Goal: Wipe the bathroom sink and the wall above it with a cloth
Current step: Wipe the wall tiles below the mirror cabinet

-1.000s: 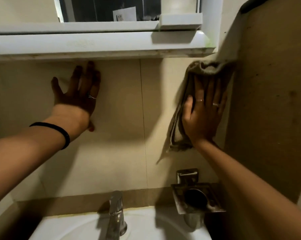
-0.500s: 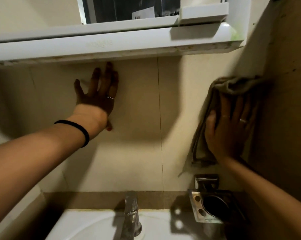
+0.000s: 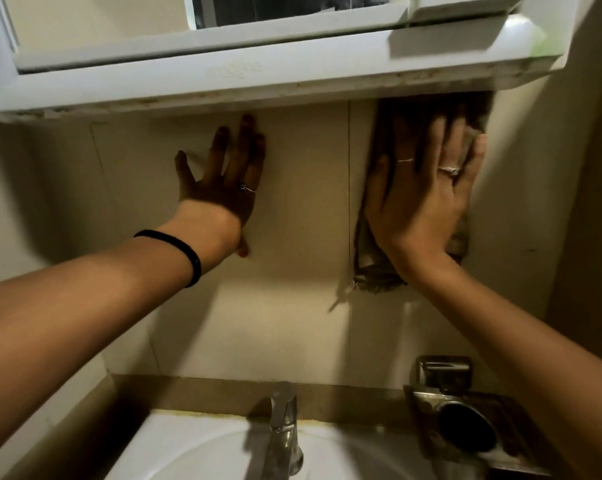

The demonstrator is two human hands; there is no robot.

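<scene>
A white cabinet [image 3: 258, 77] spans the twelve o'clock edge. At six o'clock stands a metal tap [image 3: 281, 441]. A metal holder [image 3: 465, 420] is fixed at five o'clock, right of the tap and apart from it.

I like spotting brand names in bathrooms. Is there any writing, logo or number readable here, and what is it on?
Embossed mark on the white cabinet lower front, at: a short raised word, too faint and blurred to read.
Nothing else with writing shows: none on the tap, cloth or metal holder.
</scene>
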